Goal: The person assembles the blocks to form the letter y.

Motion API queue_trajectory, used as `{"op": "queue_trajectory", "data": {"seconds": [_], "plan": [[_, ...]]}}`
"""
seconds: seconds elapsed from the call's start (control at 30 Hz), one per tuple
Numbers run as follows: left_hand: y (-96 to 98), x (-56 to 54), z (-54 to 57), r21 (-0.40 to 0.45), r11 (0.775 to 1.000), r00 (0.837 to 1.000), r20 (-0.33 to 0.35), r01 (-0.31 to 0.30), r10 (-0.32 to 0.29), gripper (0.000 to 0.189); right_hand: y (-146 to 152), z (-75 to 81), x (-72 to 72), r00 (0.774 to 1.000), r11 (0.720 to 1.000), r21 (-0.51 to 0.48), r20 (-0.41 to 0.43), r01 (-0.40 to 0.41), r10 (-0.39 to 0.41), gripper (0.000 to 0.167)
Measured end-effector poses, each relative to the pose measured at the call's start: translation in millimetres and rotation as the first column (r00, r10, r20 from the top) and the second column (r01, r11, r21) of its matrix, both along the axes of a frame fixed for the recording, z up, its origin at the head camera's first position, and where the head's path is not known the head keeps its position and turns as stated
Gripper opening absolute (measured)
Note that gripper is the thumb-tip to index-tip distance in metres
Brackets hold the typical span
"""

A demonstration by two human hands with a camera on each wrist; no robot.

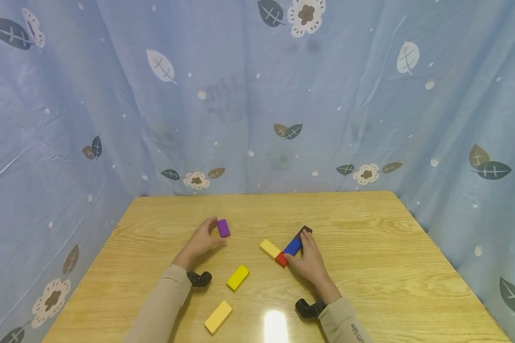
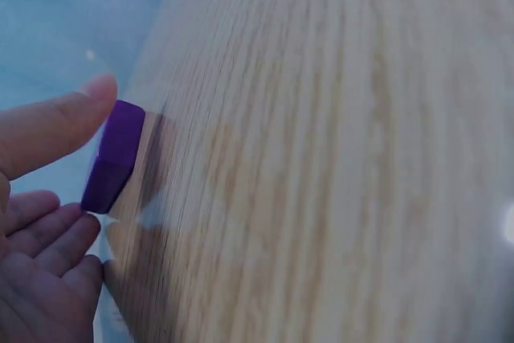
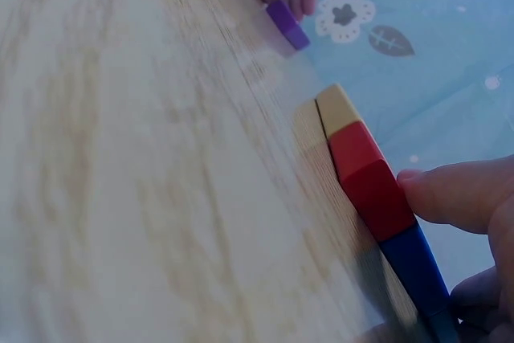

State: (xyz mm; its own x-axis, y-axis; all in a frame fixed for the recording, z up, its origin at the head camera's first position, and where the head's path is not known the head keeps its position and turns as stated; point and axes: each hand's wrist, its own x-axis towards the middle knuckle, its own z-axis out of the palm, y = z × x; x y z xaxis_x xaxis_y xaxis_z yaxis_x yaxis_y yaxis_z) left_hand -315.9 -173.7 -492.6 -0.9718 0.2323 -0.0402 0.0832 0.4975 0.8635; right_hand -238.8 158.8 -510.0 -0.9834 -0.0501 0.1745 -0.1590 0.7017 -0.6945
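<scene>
My left hand (image 1: 202, 240) is at a purple block (image 1: 224, 228) on the table, fingers beside its left side and thumb just below its near end. In the left wrist view the thumb lies across the top of the purple block (image 2: 114, 157), with the other fingers spread below. My right hand (image 1: 311, 259) spans a slanting row of touching blocks. Its thumb touches the red block (image 3: 373, 178), its fingertips rest at the black block (image 1: 306, 229), and the blue block (image 1: 293, 247) lies between. A pale yellow block (image 1: 269, 248) meets the red one, forming a corner.
A bright yellow block (image 1: 238, 278) and another pale yellow block (image 1: 218, 317) lie apart on the wooden table (image 1: 369, 267), between the forearms. Light glares off the near edge. A blue patterned curtain (image 1: 249, 105) encloses the back and sides. Each wrist wears a black camera.
</scene>
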Motion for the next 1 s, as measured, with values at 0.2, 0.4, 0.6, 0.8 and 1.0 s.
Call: {"op": "queue_trajectory", "data": {"seconds": [0.2,0.4,0.6,0.8,1.0], "plan": [[-1.7,-3.8,-5.4,-0.016,1.000,1.000,-0.020,0.013,-0.013,0.088,-0.4,-1.7,0.2,1.000,1.000,0.006,-0.007,0.001,-0.001,0.085],[-5.4,-4.9,-7.2,-0.061,0.997,0.998,-0.051,0.043,-0.046,0.082,-1.0,-3.1,1.5,1.000,1.000,0.005,-0.005,0.002,-0.002,0.085],[-5.3,-7.5,-6.5,-0.130,0.990,0.990,-0.123,0.054,-0.070,0.072,-0.6,-3.1,1.0,1.000,1.000,0.014,-0.007,0.005,-0.005,0.086],[-2.6,-10.0,-6.5,-0.135,0.990,0.986,-0.159,0.027,-0.048,0.067,-0.9,-0.4,1.2,1.000,1.000,0.001,-0.010,0.007,-0.007,0.085],[-0.5,-13.3,-9.6,-0.136,0.991,0.987,-0.162,0.002,-0.024,0.066,-2.3,0.6,1.6,1.000,1.000,0.004,-0.005,0.011,-0.011,0.085]]}}
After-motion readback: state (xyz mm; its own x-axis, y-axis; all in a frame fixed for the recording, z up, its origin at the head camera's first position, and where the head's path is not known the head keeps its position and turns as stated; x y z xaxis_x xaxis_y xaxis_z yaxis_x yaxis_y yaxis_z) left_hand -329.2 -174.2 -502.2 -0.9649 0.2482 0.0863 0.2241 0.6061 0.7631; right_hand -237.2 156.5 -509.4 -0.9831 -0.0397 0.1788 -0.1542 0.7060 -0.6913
